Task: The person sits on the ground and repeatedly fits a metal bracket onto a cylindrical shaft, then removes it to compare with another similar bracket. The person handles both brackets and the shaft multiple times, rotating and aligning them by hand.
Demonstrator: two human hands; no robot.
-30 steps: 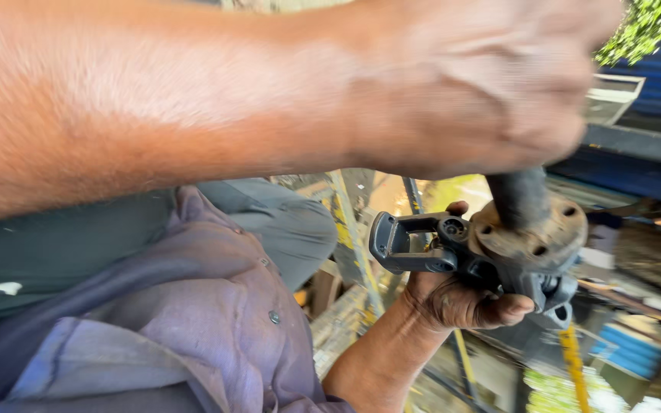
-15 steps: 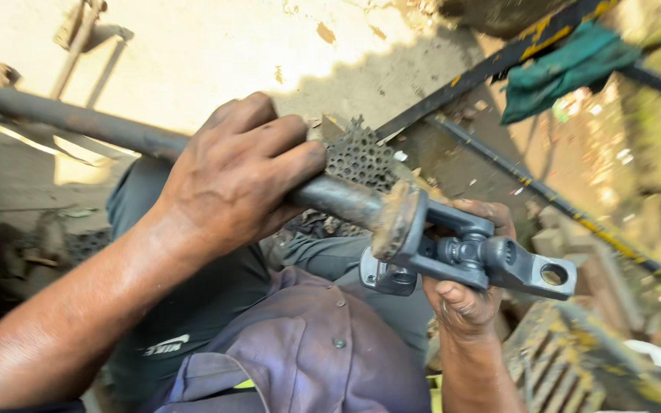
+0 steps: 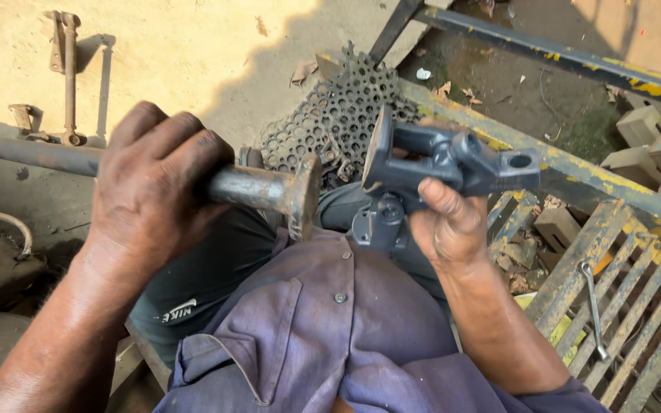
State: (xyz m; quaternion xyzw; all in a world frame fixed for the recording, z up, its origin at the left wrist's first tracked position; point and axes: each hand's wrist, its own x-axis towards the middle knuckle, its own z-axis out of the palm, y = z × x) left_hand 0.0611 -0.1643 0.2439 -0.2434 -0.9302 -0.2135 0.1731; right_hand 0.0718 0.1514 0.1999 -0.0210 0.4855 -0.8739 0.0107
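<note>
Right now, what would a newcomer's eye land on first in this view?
First, the left hand at centre-left, gripping a rusty flanged shaft that runs off to the left edge. Just right of its flange, apart from it, the right hand holds up a dark grey universal joint yoke. Behind them a perforated metal mesh lies on the sandy ground, with a yellow-painted metal grate at lower right.
</note>
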